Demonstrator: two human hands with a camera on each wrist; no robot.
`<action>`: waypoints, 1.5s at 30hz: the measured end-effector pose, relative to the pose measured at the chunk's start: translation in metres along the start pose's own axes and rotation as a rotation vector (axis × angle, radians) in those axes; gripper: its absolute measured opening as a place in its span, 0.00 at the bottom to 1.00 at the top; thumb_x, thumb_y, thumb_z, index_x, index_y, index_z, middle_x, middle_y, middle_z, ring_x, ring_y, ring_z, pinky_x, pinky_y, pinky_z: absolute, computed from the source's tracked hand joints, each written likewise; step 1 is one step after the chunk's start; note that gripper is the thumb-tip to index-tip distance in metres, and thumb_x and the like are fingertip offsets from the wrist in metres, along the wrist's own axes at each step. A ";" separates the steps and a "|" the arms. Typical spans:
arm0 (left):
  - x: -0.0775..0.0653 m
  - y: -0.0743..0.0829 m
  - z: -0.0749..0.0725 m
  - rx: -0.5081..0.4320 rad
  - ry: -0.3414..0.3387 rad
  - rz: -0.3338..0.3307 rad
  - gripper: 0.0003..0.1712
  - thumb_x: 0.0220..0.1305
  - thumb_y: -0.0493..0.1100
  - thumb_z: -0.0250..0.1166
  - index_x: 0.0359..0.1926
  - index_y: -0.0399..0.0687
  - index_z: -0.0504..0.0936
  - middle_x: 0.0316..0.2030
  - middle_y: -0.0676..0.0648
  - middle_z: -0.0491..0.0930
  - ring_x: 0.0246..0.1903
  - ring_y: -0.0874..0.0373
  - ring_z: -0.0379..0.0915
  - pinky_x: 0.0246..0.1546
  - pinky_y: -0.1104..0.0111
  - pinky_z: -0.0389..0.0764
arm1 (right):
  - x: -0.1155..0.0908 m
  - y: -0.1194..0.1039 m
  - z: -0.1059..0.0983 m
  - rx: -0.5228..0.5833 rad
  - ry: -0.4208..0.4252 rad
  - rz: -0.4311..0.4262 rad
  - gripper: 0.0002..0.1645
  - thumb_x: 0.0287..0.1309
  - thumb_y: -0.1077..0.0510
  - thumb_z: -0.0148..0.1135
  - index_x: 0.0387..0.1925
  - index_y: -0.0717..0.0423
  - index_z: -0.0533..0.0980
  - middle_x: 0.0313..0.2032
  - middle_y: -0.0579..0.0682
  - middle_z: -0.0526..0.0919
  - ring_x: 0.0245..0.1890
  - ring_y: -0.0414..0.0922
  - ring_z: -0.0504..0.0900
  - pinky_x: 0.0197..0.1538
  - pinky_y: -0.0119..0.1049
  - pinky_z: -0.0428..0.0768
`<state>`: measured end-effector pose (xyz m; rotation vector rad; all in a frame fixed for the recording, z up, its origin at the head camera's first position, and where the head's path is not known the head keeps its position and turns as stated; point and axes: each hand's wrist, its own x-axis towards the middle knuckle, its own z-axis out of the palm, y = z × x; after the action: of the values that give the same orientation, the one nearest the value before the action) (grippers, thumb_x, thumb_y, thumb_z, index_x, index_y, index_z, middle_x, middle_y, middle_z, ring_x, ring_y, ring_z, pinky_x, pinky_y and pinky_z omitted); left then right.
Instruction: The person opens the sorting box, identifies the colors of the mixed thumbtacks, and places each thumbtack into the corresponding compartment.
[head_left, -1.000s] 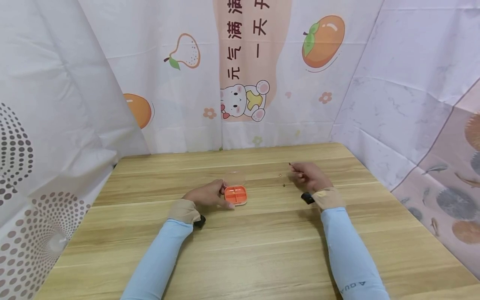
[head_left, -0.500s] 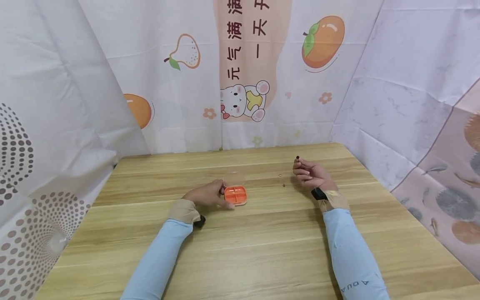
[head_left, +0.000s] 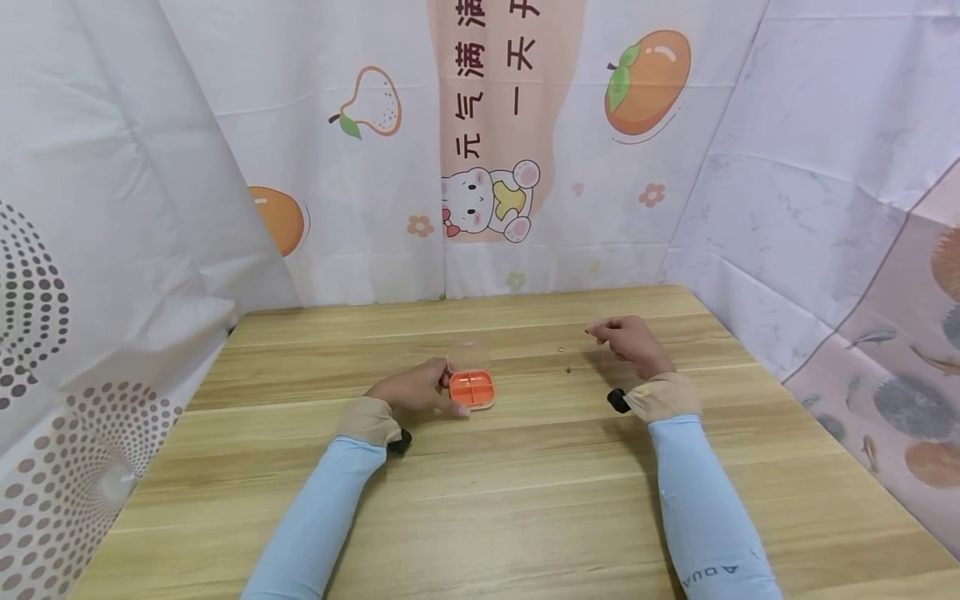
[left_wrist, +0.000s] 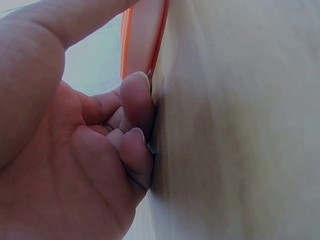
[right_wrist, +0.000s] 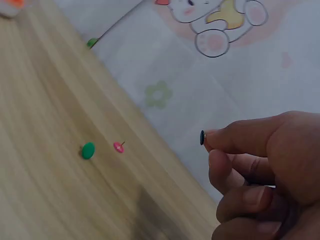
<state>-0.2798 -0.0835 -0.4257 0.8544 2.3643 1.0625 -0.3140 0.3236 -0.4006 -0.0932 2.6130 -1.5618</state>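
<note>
From the head view, I see the left hand (head_left: 412, 387) at an orange compartment box (head_left: 472, 389) near the middle of the wooden table (head_left: 510, 500). Its thumb lies along the near left corner and its fingers are at the left side, holding the box between them. A clear lid (head_left: 468, 357) stands open on the far side of the box. To the right and a little farther off, the right hand (head_left: 633, 342) is above the tabletop, thumb and forefinger pinched together. Both forearms wear light blue sleeves (head_left: 322, 517), and a printed curtain (head_left: 367, 208) hangs behind the far edge.

From the left wrist, the fingers are curled, two fingertips down at the wood, with the orange wall of the box just past them and the thumb reaching toward it. Just where the thumb meets the box I cannot tell.

From the right wrist, the pinch is on a dark thumbtack (right_wrist: 202, 137), its head edge-on and the other fingers bent below. On the table, between box and hand, lie a green thumbtack (right_wrist: 88, 150) and, slightly farther off, a pink thumbtack (right_wrist: 118, 147) with its pin slanting up.
</note>
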 end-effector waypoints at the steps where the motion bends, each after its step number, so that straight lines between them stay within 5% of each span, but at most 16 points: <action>1: 0.000 0.000 0.000 -0.004 0.000 0.004 0.35 0.49 0.52 0.77 0.52 0.41 0.72 0.38 0.48 0.78 0.34 0.58 0.67 0.36 0.69 0.71 | 0.000 -0.001 0.002 -0.054 0.009 -0.011 0.26 0.69 0.49 0.56 0.54 0.67 0.76 0.44 0.62 0.76 0.16 0.37 0.59 0.24 0.35 0.65; 9: 0.000 -0.002 0.000 0.000 0.008 -0.016 0.36 0.49 0.54 0.77 0.52 0.41 0.71 0.40 0.48 0.78 0.36 0.58 0.68 0.38 0.68 0.72 | -0.001 -0.007 0.014 -0.250 0.052 -0.042 0.19 0.69 0.53 0.56 0.46 0.67 0.79 0.47 0.61 0.81 0.44 0.53 0.75 0.43 0.40 0.70; 45: -0.001 0.000 0.001 0.016 0.018 -0.032 0.37 0.49 0.55 0.77 0.52 0.41 0.70 0.40 0.48 0.77 0.37 0.56 0.68 0.38 0.68 0.71 | -0.002 -0.019 0.032 -0.331 0.005 -0.069 0.19 0.67 0.51 0.59 0.47 0.62 0.81 0.38 0.59 0.83 0.43 0.51 0.78 0.48 0.43 0.73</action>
<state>-0.2784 -0.0834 -0.4262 0.8133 2.3964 1.0440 -0.3085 0.2868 -0.3984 -0.2049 2.8745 -1.1326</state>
